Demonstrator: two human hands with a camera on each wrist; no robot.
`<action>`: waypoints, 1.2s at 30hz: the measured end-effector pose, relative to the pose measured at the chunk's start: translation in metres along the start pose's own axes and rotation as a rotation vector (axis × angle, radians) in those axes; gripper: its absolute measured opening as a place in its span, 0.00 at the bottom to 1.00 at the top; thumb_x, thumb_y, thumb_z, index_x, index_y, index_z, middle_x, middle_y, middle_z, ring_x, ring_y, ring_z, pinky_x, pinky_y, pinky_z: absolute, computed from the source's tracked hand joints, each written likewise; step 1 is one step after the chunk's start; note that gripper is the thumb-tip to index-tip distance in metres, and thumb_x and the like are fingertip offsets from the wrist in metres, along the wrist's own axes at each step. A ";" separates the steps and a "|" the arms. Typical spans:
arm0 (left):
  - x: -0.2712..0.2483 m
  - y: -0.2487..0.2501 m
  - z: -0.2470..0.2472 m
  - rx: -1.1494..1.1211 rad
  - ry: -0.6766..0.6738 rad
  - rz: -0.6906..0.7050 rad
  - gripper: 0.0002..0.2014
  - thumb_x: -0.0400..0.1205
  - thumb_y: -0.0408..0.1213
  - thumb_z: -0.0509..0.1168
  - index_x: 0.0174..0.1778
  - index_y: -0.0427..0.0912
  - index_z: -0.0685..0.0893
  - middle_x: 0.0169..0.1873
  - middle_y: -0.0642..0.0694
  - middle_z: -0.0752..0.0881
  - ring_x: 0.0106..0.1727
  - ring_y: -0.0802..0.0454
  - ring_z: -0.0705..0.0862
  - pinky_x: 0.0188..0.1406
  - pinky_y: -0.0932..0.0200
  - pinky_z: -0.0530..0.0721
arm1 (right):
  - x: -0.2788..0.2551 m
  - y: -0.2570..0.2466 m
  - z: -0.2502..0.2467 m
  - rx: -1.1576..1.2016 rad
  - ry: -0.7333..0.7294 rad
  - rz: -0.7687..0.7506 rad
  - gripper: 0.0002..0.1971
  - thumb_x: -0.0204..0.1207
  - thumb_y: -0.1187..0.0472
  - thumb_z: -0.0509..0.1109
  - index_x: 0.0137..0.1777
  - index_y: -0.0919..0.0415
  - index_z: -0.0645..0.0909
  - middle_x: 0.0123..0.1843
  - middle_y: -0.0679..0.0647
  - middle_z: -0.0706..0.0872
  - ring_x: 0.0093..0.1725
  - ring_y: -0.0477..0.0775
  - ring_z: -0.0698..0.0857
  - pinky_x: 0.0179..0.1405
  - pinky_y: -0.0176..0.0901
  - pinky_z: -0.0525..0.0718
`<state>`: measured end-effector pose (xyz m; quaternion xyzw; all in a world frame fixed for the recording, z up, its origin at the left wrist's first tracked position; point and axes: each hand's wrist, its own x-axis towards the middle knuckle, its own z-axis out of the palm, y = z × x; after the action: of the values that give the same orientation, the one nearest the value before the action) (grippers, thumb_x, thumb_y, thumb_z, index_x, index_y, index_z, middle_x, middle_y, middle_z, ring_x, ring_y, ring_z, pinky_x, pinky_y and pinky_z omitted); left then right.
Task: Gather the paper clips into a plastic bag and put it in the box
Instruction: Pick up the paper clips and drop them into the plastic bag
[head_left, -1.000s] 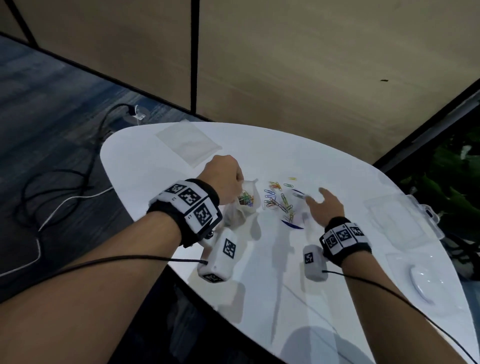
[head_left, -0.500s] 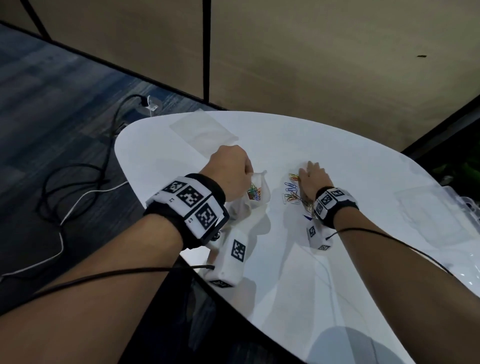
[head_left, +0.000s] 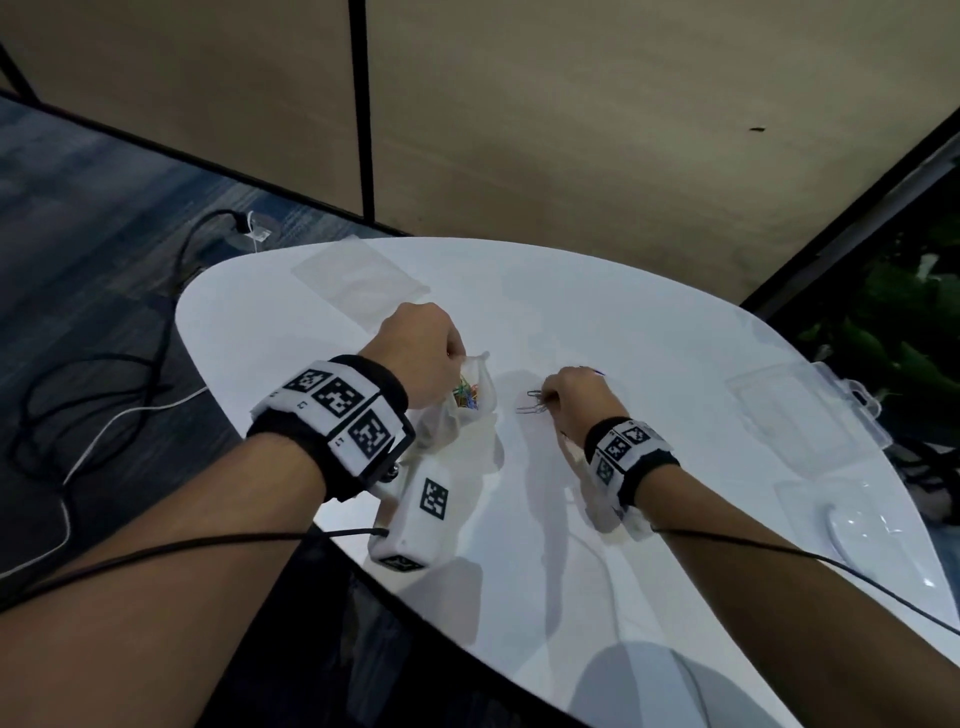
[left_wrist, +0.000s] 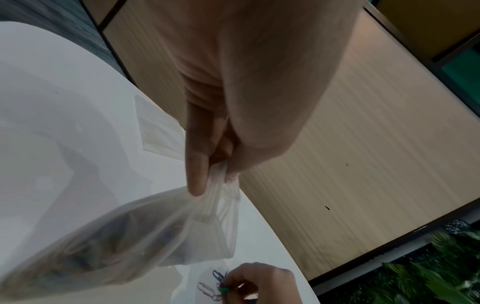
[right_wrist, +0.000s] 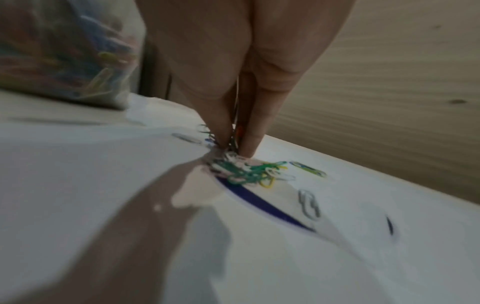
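Observation:
My left hand (head_left: 421, 358) pinches the rim of a clear plastic bag (head_left: 467, 410) that holds several coloured paper clips (head_left: 467, 397); in the left wrist view the left hand's thumb and fingers (left_wrist: 197, 174) clamp the bag (left_wrist: 145, 236) at its mouth. Just to its right, my right hand (head_left: 571, 400) is bunched fingertips-down on the white table (head_left: 597, 312), pinching a clump of paper clips (right_wrist: 244, 170). A few loose clips (right_wrist: 309, 203) lie around the right hand's fingertips (right_wrist: 249, 144). A clear plastic box (head_left: 810, 415) stands open at the table's right edge.
A second flat plastic bag (head_left: 358, 283) lies at the table's far left. A clear lid or tray (head_left: 857, 525) sits near the right front edge. Cables (head_left: 78, 374) trail over the floor on the left. A wooden partition wall (head_left: 571, 130) stands behind the table.
My right hand went from open over the scattered clips to bunched round a clump of them, and has drawn back towards me. The left hand kept hold of the bag.

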<state>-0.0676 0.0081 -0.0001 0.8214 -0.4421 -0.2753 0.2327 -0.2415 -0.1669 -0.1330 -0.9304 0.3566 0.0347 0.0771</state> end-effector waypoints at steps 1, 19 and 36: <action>0.000 0.002 0.000 -0.005 -0.001 0.003 0.11 0.82 0.29 0.64 0.46 0.40 0.93 0.43 0.43 0.92 0.45 0.44 0.91 0.52 0.49 0.91 | 0.001 0.004 -0.004 0.088 0.023 0.087 0.11 0.76 0.67 0.67 0.49 0.58 0.90 0.48 0.54 0.89 0.48 0.57 0.87 0.48 0.41 0.84; 0.007 0.022 0.018 -0.040 0.035 -0.009 0.11 0.80 0.31 0.64 0.40 0.41 0.93 0.37 0.42 0.91 0.42 0.43 0.91 0.51 0.48 0.91 | -0.041 -0.088 -0.081 1.364 -0.073 0.241 0.06 0.76 0.74 0.70 0.47 0.68 0.88 0.45 0.60 0.90 0.42 0.56 0.90 0.52 0.42 0.90; 0.008 -0.003 0.009 -0.107 0.060 -0.035 0.09 0.81 0.29 0.66 0.47 0.39 0.93 0.46 0.41 0.92 0.45 0.43 0.91 0.50 0.49 0.92 | -0.017 0.029 -0.042 0.438 -0.041 0.455 0.19 0.86 0.57 0.60 0.73 0.60 0.78 0.75 0.59 0.79 0.74 0.60 0.78 0.76 0.47 0.71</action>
<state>-0.0675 0.0013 -0.0104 0.8233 -0.4050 -0.2779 0.2845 -0.2730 -0.1845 -0.0929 -0.7870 0.5531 -0.0076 0.2732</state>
